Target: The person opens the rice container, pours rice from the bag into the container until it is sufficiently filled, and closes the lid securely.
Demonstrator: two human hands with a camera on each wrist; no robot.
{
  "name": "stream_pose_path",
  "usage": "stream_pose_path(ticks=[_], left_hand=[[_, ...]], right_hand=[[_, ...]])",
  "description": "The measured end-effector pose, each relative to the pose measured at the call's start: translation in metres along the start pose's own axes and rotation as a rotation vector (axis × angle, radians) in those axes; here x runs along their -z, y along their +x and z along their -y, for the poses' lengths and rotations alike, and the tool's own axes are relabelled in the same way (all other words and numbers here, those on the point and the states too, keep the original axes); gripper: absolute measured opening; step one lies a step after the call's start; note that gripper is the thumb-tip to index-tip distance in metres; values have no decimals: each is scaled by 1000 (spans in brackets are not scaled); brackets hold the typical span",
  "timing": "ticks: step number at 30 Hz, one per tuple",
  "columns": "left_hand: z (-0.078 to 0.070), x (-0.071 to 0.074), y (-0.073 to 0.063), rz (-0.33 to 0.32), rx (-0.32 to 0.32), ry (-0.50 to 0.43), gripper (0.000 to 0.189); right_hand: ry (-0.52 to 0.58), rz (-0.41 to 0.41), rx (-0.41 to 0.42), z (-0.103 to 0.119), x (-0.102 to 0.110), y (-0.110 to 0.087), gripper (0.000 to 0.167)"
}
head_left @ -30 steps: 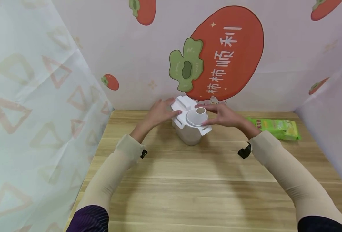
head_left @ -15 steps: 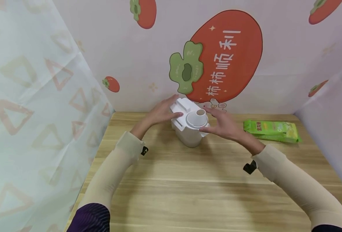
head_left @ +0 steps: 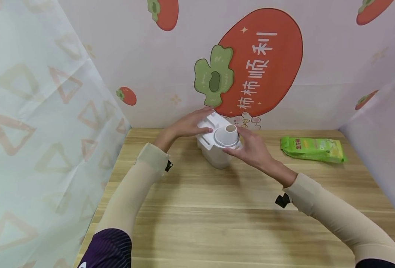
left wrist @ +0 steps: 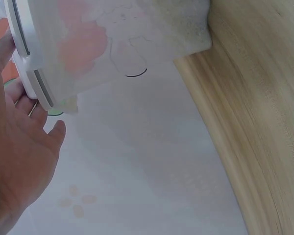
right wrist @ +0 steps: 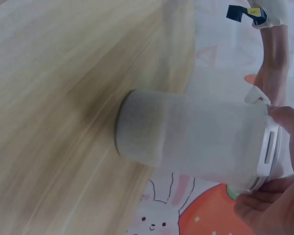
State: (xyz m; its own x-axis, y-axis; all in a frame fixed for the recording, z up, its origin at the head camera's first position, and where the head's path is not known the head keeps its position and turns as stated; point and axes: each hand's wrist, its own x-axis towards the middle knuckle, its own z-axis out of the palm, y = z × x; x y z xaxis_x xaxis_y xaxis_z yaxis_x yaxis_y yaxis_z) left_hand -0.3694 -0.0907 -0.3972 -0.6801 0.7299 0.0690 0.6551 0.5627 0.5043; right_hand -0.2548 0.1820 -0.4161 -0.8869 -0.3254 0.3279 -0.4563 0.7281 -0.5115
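A translucent storage container (right wrist: 196,137) stands upright on the table near the back wall, with pale, grainy-looking contents low inside. Its white lid (head_left: 214,123) has side flaps, and a white cone-shaped cup (head_left: 226,136) sits on top. My left hand (head_left: 188,124) holds the lid's left side, thumb on the top and fingers over the far edge. On the other side, my right hand (head_left: 254,149) grips the lid's edge between thumb and fingers, the thumb at a front flap (right wrist: 268,147). In the left wrist view, the left fingers (left wrist: 27,100) reach around the lid's rim.
A green plastic packet (head_left: 313,149) lies on the wooden table (head_left: 217,223) at the back right. Printed walls with persimmon drawings (head_left: 261,63) stand behind and at both sides; the back one is close behind the container.
The right hand has lowered and come around the lid's right side, its thumb at the front flap that stuck out before. The left hand has slid slightly further over the lid. The container stays put.
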Motion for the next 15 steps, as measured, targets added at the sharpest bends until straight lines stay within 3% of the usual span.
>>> stream_pose_path(ticks=[5,12,15], left_hand=[[0,-1,-4,-11,13,8,82],[-2,0,-17,-35,53,48,80],[-3,-2,-23,-57,76,57,80]], right_hand=[[38,52,23,-8,4,7,79],[190,174,88,-35,13,24,79],[268,229,74,-46,17,30,77]])
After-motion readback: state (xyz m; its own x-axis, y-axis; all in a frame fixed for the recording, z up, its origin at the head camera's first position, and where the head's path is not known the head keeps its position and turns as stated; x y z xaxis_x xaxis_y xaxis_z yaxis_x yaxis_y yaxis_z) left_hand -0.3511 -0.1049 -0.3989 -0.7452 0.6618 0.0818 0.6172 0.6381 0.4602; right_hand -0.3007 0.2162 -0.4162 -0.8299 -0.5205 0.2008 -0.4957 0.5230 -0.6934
